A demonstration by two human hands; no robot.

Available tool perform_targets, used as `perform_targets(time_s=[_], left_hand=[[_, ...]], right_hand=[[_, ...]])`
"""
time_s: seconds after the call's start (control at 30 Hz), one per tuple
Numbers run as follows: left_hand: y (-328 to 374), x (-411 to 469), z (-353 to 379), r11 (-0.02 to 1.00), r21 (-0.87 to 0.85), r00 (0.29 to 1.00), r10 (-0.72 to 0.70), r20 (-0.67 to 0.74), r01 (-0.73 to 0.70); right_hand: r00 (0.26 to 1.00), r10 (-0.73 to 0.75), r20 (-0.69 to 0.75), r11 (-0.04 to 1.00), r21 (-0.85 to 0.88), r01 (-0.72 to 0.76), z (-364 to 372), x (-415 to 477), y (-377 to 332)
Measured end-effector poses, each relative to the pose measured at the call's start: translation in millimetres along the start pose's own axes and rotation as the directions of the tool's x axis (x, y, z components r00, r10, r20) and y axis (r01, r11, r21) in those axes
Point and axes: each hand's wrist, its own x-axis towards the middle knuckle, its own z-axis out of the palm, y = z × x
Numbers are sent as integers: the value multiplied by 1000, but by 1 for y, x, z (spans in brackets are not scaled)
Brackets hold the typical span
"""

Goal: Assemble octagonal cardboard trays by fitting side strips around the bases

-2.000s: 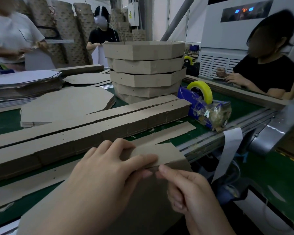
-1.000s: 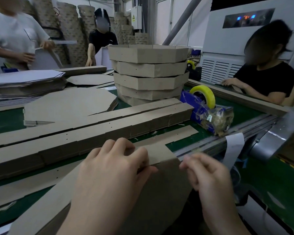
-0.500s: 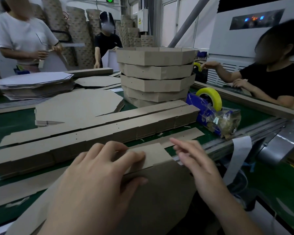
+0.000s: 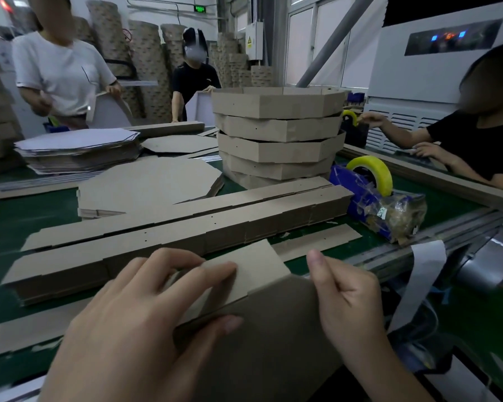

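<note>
1. Step in hand, as judged: seating a side strip (image 4: 253, 271) along one edge of the workpiece, close to the body.
2. Grips that strip with the left hand (image 4: 140, 314): fingers curled over the top flap, thumb pressed on the dark cardboard panel (image 4: 273, 349) beneath.
3. Places the right hand (image 4: 349, 297) at the panel's right edge, thumb upright at the fold corner, fingers curled into the palm. Pinching of any material there: not determinable.
4. Next move, as judged: calls for bending the strip round the corner at the right thumb and pressing the next segment flush. Requires a firm left-hand grip to prevent spring-back of the seated segment.
5. Just beyond the left fingers: stack of flat side strips (image 4: 186, 233). Further beyond: flat octagonal bases (image 4: 148, 184) and a stack of finished trays (image 4: 279, 134). Beyond the right hand: tape dispenser (image 4: 366, 201) carrying a yellow tape roll (image 4: 375, 163).
6. Hidden or unclear:
   - Lower part of the panel: cut off by the frame edge and deep in shadow. Base or strip wall: not determinable.
   - Joint between strip and panel: covered by the left palm.
   - Right fingertips: tucked out of sight.
</note>
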Motion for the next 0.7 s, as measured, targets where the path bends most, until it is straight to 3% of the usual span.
perform_targets(time_s=[0.13,0.27,0.4,0.47,0.6,0.7], left_hand=[[-3,5,-1,998,51,998,-34,58,31],[-6,14,-1,997,65,994,-58,97,52],[-20,8,-2,993,42,991,-110,82,107],[-27,6,-5,989,34,985,-149,81,147],[-38,3,-10,977,13,974,-213,83,212],[-44,1,-11,967,-9,964,-253,84,254]], right_hand=[[1000,-13,1,1000,-13,13,14,-1,-5],[989,-22,144,1000,-15,24,27,6,-19],[873,211,440,973,-11,-230,26,30,-22],[846,256,468,964,-57,-261,26,54,-19],[814,212,540,977,-114,-179,61,110,-13],[751,162,640,982,-178,-60,114,138,-9]])
